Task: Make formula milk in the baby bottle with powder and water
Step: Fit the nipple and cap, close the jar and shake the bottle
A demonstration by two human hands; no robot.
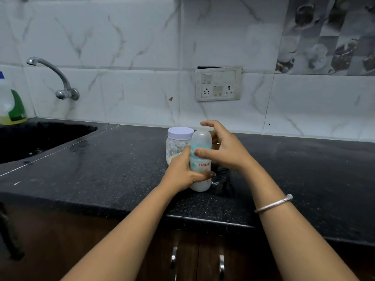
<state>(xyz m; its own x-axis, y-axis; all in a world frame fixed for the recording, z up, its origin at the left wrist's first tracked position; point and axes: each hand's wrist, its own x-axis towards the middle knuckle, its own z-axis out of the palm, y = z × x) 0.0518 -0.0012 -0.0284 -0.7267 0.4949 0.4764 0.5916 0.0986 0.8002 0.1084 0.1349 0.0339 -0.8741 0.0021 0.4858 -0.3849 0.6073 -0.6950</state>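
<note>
A capped baby bottle (200, 151) with red lettering stands upright on the black counter (113, 165), white milk in its lower part. My left hand (183, 173) grips the bottle's body from the left, thumb across the front. My right hand (223, 149) hovers beside the bottle's cap, fingers spread and loosely curved, thumb tip close to the teal collar; it holds nothing. Just behind on the left stands the powder jar (178, 144), clear with a pale lilac lid screwed on and powder at the bottom.
A dark sink (36, 138) lies at the left with a metal tap (54, 78) above it and a dish-soap bottle (11, 104) at the far left. A wall socket plate (218, 84) sits behind. A dark glass object (221, 175) stands right of the bottle.
</note>
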